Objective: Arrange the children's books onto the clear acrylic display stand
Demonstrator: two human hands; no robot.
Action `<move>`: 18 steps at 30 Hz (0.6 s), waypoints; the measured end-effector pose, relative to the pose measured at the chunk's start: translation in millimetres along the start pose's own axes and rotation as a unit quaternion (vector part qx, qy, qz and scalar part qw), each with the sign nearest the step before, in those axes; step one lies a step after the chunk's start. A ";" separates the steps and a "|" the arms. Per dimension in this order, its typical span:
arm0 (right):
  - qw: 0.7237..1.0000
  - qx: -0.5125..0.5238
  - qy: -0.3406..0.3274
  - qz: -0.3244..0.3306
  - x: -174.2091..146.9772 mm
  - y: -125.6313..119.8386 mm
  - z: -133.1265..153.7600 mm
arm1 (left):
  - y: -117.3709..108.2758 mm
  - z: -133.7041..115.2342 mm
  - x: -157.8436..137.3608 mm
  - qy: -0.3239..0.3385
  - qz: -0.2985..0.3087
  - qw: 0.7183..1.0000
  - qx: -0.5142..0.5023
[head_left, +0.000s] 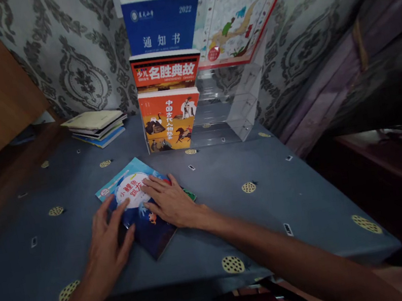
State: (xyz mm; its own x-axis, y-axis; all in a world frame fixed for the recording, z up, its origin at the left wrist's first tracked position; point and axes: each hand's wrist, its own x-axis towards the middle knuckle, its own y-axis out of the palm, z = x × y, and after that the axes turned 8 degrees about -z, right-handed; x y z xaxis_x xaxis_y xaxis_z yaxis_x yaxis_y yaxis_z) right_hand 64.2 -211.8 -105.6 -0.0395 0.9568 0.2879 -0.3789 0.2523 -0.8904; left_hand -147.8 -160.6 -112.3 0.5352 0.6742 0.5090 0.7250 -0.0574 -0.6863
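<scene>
Head view of a desk covered with a blue-grey cloth. A thin children's book with a blue cover lies flat and askew on the near middle of the cloth. The left hand rests on the book's left edge, fingers loosely spread and flat, pinching nothing. The right hand lies palm-down across the cover's right half, fingers extended and slightly fanned, pressing rather than gripping. The step in hand appears to be steadying or squaring the book on the cloth; a lift would call for fingers curled under one edge, since the cover is thin and lies flush. At the far middle a clear acrylic stand holds an orange book, a red-banded book and a blue booklet; its right compartments look vacant, though glare makes this uncertain. A stack of books sits far left.
</scene>
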 end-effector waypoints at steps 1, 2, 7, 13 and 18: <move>1.000 0.003 0.003 0.002 0.0 -0.6 0.5 | -0.5 1.4 -0.1 -0.052 -0.018 0.998 -0.025; 1.000 0.006 0.004 0.003 0.1 -1.0 0.7 | -1.1 1.7 0.7 -0.103 -0.032 0.992 -0.070; 1.000 0.022 0.016 -0.003 -0.2 -1.6 0.7 | -8.2 -7.3 17.3 -0.363 -0.164 0.848 -0.349; 0.998 0.040 0.037 -0.020 -2.4 -3.0 5.7 | -11.3 -18.7 31.2 -0.493 -0.144 0.698 -0.498; 0.992 0.094 0.056 -0.062 -5.3 -0.8 3.5 | -0.2 -37.9 24.9 -0.487 -0.010 0.699 -0.523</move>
State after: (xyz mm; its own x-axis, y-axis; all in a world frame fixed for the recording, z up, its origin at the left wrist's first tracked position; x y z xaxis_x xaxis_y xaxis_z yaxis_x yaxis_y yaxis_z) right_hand 61.6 -217.5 -105.2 0.1168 0.9326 0.3416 -0.5408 0.3482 -0.7657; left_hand -118.3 -171.7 -79.8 0.3407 0.8348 -0.4325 0.9212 -0.2045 0.3309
